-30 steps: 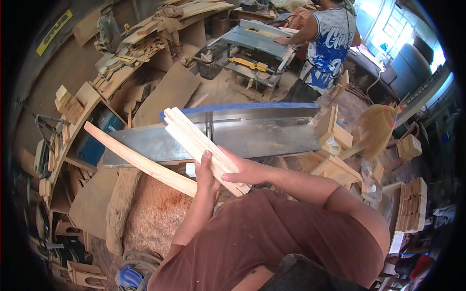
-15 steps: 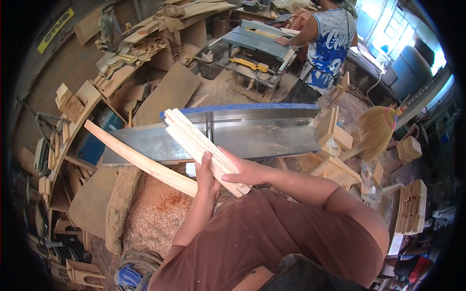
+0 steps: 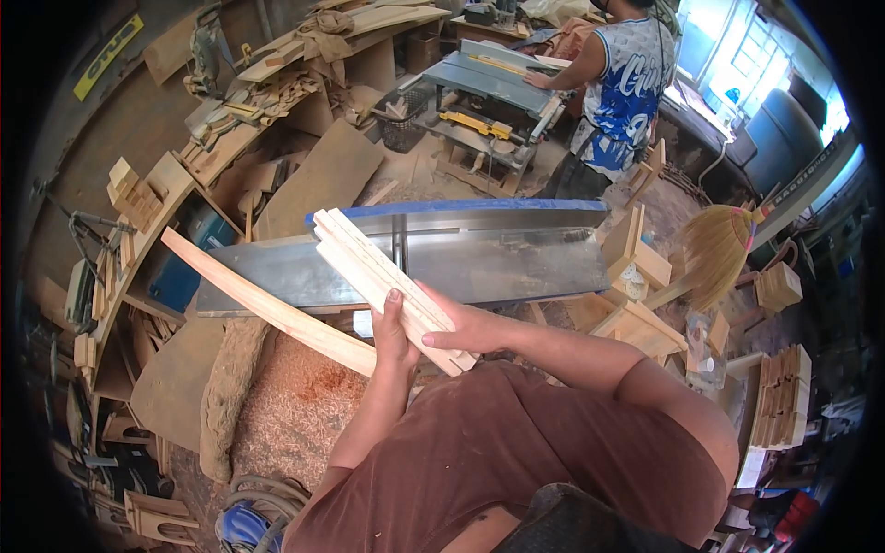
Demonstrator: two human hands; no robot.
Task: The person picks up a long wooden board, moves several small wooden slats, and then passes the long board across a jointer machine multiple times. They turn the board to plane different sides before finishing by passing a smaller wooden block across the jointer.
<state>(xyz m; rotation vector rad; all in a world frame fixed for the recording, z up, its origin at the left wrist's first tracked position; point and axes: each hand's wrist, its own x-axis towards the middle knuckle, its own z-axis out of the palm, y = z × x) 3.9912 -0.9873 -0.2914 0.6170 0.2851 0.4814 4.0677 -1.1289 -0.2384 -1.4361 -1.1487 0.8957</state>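
Observation:
A bundle of pale wooden strips [image 3: 364,267] slants across the middle of the head view, its near end against my brown shirt. My left hand [image 3: 395,339] is closed round its left side, thumb lying on top. From the right, my right hand [image 3: 454,324] grips the same strips near their lower end. Beyond the far end of the bundle lies the metal bed of a jointer [image 3: 502,258] with a blue fence [image 3: 461,208]. A long, slightly curved board [image 3: 267,309] runs from the jointer's left side down towards my left forearm.
Wood shavings [image 3: 295,405] cover the floor at lower left, beside a rough log [image 3: 230,396]. A co-worker [image 3: 631,83] stands at a table saw [image 3: 489,88] at the back. To the right are a straw broom [image 3: 710,253], wooden frames [image 3: 645,327] and stacked wood pieces [image 3: 782,396].
My hands and the strips stay in nearly the same place. The co-worker's head and arm have shifted slightly, and the view has moved a little.

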